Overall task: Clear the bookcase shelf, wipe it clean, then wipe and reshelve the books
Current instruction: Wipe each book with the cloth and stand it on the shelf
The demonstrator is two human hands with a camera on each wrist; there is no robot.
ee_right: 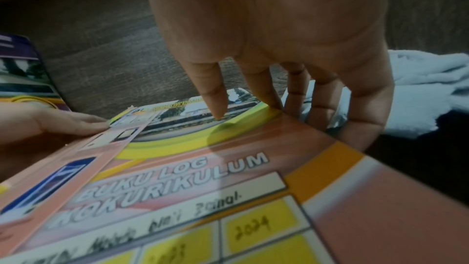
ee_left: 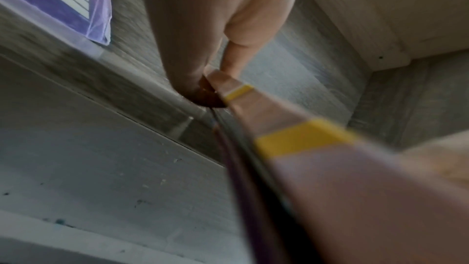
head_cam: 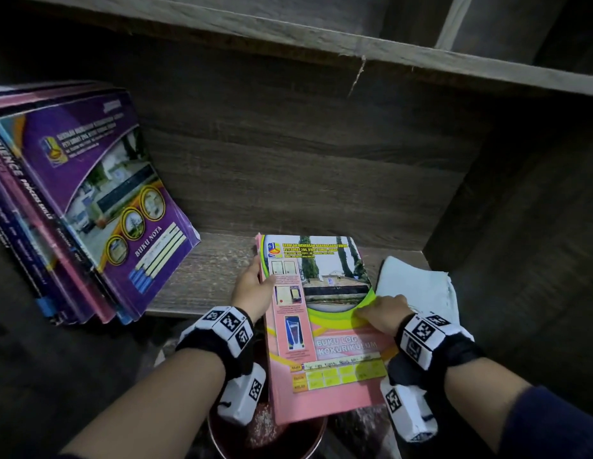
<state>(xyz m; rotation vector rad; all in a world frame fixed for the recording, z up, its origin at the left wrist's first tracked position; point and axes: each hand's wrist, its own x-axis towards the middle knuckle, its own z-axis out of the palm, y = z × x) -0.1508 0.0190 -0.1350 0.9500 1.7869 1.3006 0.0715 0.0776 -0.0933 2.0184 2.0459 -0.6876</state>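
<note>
Gripping pink logbook w/ both hands; only head cam shows leaning book stack.

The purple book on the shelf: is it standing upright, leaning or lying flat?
Leaning. The purple book tilts left against the other books, its cover facing up and right, its bottom edge on the shelf.

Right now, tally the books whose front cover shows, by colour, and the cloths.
Purple book: 1
Pink book: 1
White cloth: 1
Total: 3
More books lean behind the purple one; their count is unclear.
</note>
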